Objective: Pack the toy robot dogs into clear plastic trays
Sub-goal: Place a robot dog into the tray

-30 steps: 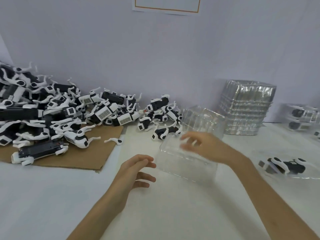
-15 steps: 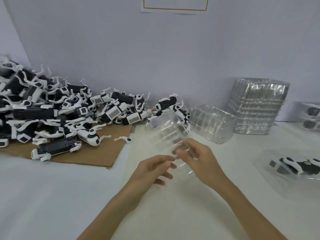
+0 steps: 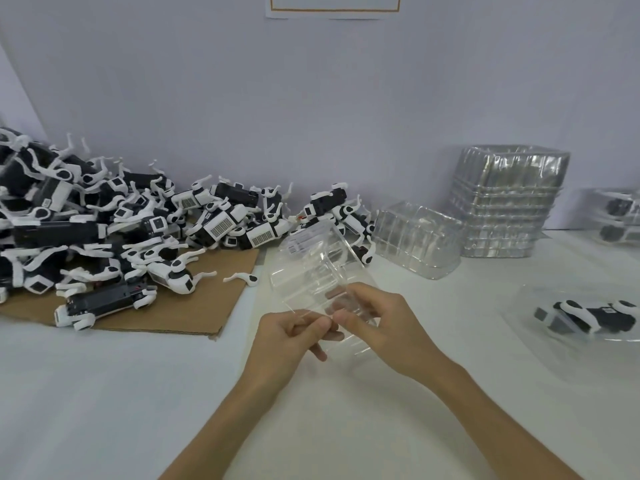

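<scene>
Plain pale wall (image 3: 346,98) fills the back, lit flat and even, with a faint lilac cast. Up top, a white sheet (image 3: 332,13) with a thin orange border is stuck to it, cut off by the frame. Far left, a 2nd wall (image 3: 10,91) meets it at a slanted corner. Below, a white table (image 3: 104,393) runs right up to the wall, and brown cardboard (image 3: 194,306) lies flat on its left side.

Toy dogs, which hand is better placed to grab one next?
Probably left: the left hand sits nearer the dog pile, which lies to its left; the right hand also grips the tray and could hold it alone.
</scene>
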Demonstrator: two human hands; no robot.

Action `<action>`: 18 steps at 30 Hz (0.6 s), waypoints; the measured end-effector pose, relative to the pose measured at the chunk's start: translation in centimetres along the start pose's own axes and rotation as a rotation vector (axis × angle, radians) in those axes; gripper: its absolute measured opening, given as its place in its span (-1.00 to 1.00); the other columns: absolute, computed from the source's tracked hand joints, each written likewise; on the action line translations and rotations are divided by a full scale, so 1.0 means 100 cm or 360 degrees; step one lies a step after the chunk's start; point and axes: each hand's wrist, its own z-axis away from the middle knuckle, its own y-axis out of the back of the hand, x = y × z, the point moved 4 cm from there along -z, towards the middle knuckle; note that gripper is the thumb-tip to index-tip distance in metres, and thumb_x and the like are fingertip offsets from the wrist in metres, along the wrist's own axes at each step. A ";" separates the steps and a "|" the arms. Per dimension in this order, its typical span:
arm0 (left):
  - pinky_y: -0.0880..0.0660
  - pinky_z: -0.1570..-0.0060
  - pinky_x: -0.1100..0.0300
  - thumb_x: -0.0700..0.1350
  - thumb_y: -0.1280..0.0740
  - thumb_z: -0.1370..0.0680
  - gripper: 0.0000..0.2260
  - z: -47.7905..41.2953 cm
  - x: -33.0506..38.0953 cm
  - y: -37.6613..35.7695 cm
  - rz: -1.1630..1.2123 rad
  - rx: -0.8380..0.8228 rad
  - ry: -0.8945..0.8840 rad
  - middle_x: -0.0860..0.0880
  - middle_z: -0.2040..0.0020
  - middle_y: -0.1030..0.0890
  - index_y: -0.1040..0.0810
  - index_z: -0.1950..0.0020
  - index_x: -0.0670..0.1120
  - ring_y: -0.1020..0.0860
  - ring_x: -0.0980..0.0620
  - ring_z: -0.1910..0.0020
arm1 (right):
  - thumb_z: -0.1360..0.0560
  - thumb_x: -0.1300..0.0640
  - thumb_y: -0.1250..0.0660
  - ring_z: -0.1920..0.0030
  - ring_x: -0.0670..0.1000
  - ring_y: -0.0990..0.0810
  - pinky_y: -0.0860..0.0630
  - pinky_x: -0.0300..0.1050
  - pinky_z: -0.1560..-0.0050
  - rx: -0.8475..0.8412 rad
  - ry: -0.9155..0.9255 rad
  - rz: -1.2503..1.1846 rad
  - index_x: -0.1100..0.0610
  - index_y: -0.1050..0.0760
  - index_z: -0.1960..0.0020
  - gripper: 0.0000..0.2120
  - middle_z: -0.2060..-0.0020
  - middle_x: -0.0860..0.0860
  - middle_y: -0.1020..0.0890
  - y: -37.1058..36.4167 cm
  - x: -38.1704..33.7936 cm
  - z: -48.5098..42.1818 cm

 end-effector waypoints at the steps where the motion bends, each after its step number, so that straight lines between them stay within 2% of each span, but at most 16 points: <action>1: -0.53 0.21 0.32 -0.13 -0.41 -0.56 -0.84 0.000 0.001 0.000 0.0008 0.0008 -0.0006 -0.05 0.19 -0.74 -0.75 0.18 -0.03 -0.61 0.01 0.41 | -0.56 0.10 -0.41 -0.06 -0.03 -0.67 -0.56 -0.07 -0.04 0.0011 0.0008 0.0003 -0.08 -0.60 -0.15 -0.82 0.05 -0.10 -0.71 0.002 0.000 0.000; 3: -0.53 0.23 0.32 0.00 -0.46 -0.49 -0.86 -0.002 0.003 0.001 -0.0018 0.0043 -0.0022 -0.04 0.24 -0.74 -0.74 0.23 0.02 -0.60 0.03 0.43 | -0.53 0.06 -0.42 -0.03 -0.04 -0.69 -0.57 -0.08 -0.02 0.0046 0.0012 -0.0014 -0.10 -0.61 -0.12 -0.83 0.07 -0.10 -0.73 0.004 -0.001 -0.001; 4: -0.53 0.25 0.33 0.09 -0.49 -0.42 -0.80 -0.003 0.003 0.002 -0.0045 0.0102 -0.0026 -0.02 0.30 -0.72 -0.70 0.33 0.00 -0.59 0.04 0.44 | -0.52 0.05 -0.42 -0.01 -0.04 -0.70 -0.59 -0.09 -0.01 0.0070 0.0008 -0.0044 -0.08 -0.61 -0.10 -0.83 0.08 -0.09 -0.74 0.005 -0.001 -0.002; 6: -0.50 0.32 0.36 0.18 -0.53 -0.27 -0.58 -0.004 0.001 0.009 -0.0037 0.0290 -0.0005 -0.01 0.47 -0.57 -0.44 0.53 -0.06 -0.60 0.02 0.47 | -0.50 0.06 -0.45 0.04 -0.02 -0.72 -0.61 -0.08 0.03 0.0121 0.0003 -0.0122 -0.04 -0.63 -0.07 -0.84 0.10 -0.06 -0.75 0.006 -0.001 -0.003; 7: -0.49 0.34 0.37 0.19 -0.53 -0.23 -0.54 -0.004 -0.001 0.012 -0.0004 0.0349 0.0009 -0.04 0.50 -0.51 -0.35 0.54 -0.05 -0.60 0.00 0.48 | -0.50 0.08 -0.46 0.06 0.00 -0.73 -0.61 -0.08 0.06 0.0149 0.0009 -0.0152 -0.04 -0.63 -0.06 -0.85 0.11 -0.04 -0.75 0.008 -0.002 -0.004; 9: -0.50 0.33 0.34 0.20 -0.49 -0.28 -0.60 -0.003 -0.002 0.011 0.0051 0.0322 -0.0003 -0.10 0.42 -0.61 -0.46 0.50 -0.06 -0.62 -0.01 0.43 | -0.53 0.16 -0.45 0.11 0.04 -0.74 -0.60 -0.13 0.14 0.0230 0.0030 -0.0236 0.02 -0.63 -0.06 -0.87 0.13 -0.01 -0.75 0.016 -0.003 -0.006; 12: -0.57 0.23 0.30 0.10 -0.38 -0.50 -0.71 -0.004 -0.004 0.016 0.0183 0.0340 -0.0013 -0.14 0.25 -0.69 -0.61 0.31 -0.06 -0.68 -0.01 0.27 | -0.59 0.29 -0.33 0.15 0.07 -0.74 -0.58 -0.17 0.23 0.0543 -0.0019 -0.0395 0.11 -0.58 -0.15 -0.82 0.14 0.03 -0.75 0.044 0.002 -0.009; 15: -0.60 0.17 0.23 -0.07 -0.28 -0.63 -0.85 -0.009 -0.008 0.022 0.0586 0.0375 0.0105 -0.07 0.07 -0.73 -0.56 0.05 -0.12 -0.71 -0.03 0.15 | -0.62 0.26 -0.30 0.13 0.07 -0.73 -0.58 -0.14 0.19 0.0819 -0.0042 -0.0419 0.07 -0.46 -0.23 -0.78 0.10 0.01 -0.75 0.070 0.009 -0.007; 18: -0.56 0.07 0.11 -0.12 -0.27 -0.62 -0.91 -0.010 -0.010 0.025 0.0903 0.0345 0.0251 -0.05 0.00 -0.73 -0.54 -0.02 -0.09 -0.71 -0.03 0.09 | -0.62 0.20 -0.33 0.10 0.06 -0.72 -0.57 -0.03 0.09 0.1057 -0.0014 -0.0354 0.01 -0.42 -0.22 -0.77 0.03 0.02 -0.73 0.083 0.013 -0.004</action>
